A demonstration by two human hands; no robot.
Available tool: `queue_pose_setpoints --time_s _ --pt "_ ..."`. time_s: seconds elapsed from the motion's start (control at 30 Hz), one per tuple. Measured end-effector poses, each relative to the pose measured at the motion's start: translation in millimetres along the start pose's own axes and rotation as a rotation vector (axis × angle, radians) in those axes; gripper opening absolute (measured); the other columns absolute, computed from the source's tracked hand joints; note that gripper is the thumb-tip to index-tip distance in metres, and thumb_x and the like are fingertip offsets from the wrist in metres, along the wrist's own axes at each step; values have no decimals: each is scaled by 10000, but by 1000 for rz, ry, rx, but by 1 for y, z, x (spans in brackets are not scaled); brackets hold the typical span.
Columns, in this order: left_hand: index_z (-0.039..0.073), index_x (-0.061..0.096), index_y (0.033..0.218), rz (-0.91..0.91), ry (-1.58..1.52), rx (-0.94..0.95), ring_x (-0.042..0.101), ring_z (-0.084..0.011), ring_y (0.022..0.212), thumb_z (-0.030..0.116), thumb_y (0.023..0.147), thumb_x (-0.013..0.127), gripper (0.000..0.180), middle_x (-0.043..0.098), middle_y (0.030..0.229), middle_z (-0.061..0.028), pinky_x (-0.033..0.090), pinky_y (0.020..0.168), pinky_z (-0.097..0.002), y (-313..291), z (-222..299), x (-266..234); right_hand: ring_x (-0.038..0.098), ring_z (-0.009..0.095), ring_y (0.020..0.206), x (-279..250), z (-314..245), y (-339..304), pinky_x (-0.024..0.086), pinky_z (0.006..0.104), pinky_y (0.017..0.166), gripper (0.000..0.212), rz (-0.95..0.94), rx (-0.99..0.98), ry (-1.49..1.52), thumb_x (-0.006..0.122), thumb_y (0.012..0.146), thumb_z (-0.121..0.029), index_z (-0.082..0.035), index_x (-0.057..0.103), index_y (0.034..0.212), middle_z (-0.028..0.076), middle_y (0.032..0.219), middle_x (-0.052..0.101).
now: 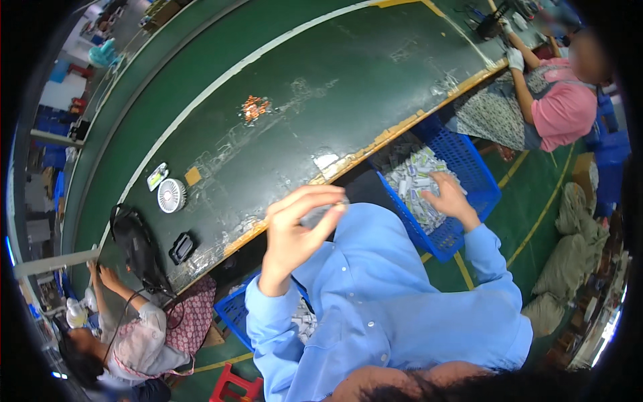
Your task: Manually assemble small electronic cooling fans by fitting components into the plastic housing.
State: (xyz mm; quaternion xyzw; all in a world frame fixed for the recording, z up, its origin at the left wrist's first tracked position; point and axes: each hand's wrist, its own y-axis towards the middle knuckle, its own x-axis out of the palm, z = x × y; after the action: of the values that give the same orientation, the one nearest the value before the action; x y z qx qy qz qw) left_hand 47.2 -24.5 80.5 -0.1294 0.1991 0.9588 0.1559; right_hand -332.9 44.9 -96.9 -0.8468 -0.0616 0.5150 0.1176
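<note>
My left hand [295,224] is raised over my lap, close to the table's front edge. Its thumb and fingers curl together at the tips, around something small and greyish that I cannot make out. To the right, my right hand [450,199] reaches into a blue plastic basket [477,175]. The fingers of that hand are apart, resting on or just over a heap of small white pieces [416,179] with coloured markings. Whether it touches any of them is hard to tell.
On the green table [288,144] are orange bits [254,108], a small white fan [171,195], a black bag [138,244] and a black tray [182,248]. Another blue basket [234,311] stands left of me. Co-workers sit at both sides. A red stool [234,385] is below left.
</note>
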Motion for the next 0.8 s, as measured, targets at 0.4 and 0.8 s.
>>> queue_pose_setpoints --time_s 0.4,0.8 --pt "-51 690 1062 6 -483 -203 686 -213 1027 -64 889 657 176 717 1085 -172 545 940 -336 11 -19 33 639 355 998 -22 -194 32 519 412 852 499 237 -764 514 816 739 -145 3 610 1169 173 1093 650" --pt "4 434 1404 452 920 -142 384 -399 1377 189 759 815 772 418 1458 -253 316 1156 -459 15 -141 -129 587 348 1068 -82 -78 222 478 443 943 390 872 -627 -165 775 730 -97 -29 609 1076 146 1108 629"
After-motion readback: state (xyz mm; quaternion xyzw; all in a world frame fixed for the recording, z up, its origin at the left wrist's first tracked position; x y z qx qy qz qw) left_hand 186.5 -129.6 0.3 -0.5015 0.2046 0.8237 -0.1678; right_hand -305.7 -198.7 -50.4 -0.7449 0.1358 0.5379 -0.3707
